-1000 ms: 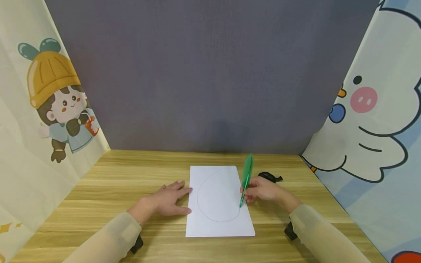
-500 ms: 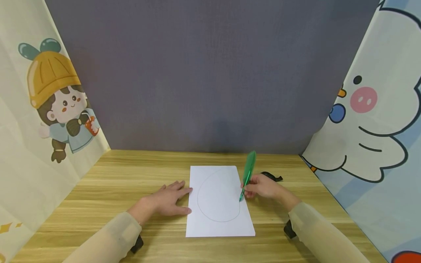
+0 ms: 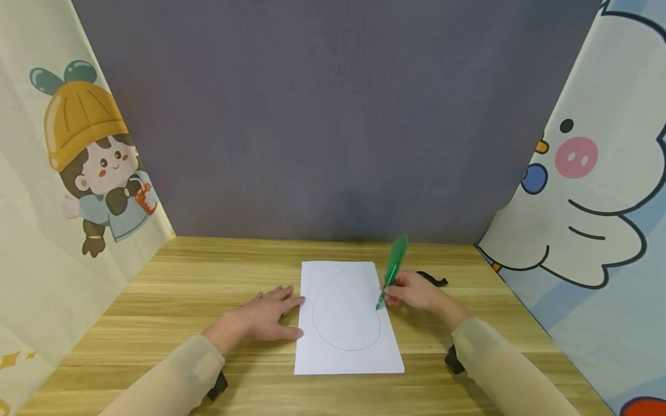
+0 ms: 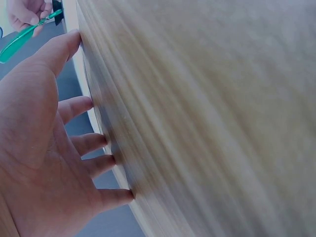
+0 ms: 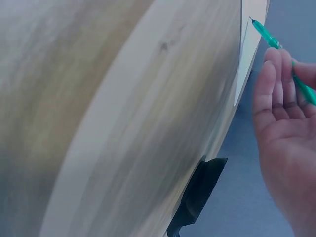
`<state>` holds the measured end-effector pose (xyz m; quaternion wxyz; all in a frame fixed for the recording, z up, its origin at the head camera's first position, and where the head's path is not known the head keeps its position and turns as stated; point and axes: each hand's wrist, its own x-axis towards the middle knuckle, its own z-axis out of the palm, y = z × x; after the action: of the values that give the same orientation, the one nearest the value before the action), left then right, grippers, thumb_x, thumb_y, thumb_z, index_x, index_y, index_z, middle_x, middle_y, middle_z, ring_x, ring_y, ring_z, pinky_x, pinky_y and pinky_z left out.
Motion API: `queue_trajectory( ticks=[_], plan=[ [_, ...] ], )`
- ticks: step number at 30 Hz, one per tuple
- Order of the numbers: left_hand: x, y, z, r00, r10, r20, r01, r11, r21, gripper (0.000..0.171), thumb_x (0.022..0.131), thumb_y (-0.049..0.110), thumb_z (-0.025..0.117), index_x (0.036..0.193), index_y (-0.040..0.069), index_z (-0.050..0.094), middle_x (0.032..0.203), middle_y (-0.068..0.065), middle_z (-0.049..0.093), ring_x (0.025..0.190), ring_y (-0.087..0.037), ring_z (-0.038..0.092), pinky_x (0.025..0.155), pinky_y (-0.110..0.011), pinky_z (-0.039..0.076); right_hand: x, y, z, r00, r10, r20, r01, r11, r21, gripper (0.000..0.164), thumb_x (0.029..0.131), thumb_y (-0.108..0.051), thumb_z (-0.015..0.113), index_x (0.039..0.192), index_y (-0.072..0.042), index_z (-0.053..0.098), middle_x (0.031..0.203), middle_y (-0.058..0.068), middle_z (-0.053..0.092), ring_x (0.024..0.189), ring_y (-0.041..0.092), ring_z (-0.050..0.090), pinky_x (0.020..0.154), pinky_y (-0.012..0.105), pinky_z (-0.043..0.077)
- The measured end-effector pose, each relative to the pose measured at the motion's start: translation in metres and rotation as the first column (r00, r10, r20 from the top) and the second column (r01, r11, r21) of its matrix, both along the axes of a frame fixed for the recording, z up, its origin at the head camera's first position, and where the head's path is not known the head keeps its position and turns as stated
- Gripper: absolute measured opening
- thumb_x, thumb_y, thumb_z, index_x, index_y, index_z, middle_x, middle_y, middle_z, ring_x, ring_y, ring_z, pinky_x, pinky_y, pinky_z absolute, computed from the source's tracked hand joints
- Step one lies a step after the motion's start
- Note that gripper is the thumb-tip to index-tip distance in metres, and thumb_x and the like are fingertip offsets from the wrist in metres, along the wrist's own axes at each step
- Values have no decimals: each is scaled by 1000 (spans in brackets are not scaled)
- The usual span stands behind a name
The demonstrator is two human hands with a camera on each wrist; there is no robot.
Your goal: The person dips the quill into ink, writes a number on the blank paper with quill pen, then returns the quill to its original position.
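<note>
A white sheet of paper (image 3: 343,363) lies on the wooden table, bearing a thin, dark, egg-shaped line with its upper right part open. My right hand (image 3: 413,290) pinches a green feather-shaped pen (image 3: 396,258) near its lower end, the tip on the paper at the right end of the line. In the right wrist view the pen (image 5: 266,34) shows its dark point at the sheet (image 5: 247,54). Fingers spread, my left hand (image 3: 265,316) rests on the table, thumb and a fingertip touching the paper's left edge.
A black object with a strap-like end (image 3: 434,279) lies on the wooden table (image 3: 234,271) just beyond my right hand. A dark grey panel (image 3: 333,127) rises behind the table. Printed cartoon curtains (image 3: 36,202) hang on both sides.
My right hand has moved the pen up and slightly left along the paper's right side, and the drawn line has grown longer behind its tip. The left hand has stayed in place.
</note>
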<state>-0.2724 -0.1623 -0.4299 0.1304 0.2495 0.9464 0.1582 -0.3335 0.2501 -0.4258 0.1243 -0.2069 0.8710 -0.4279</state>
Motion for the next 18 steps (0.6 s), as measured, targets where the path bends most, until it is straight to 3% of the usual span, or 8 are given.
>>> queue_trajectory(
  ticks=[18],
  plan=[
    [0, 2, 0, 1000, 5, -1, -5, 1000, 6, 89, 99, 66, 71, 170, 22, 44, 181, -21, 26, 169, -46, 23, 133, -77, 17, -4, -11, -2, 997, -81, 1, 81, 997, -18, 27, 113, -14, 58, 126, 6, 71, 102, 16, 78, 94, 23, 75, 86, 37, 67]
  ],
)
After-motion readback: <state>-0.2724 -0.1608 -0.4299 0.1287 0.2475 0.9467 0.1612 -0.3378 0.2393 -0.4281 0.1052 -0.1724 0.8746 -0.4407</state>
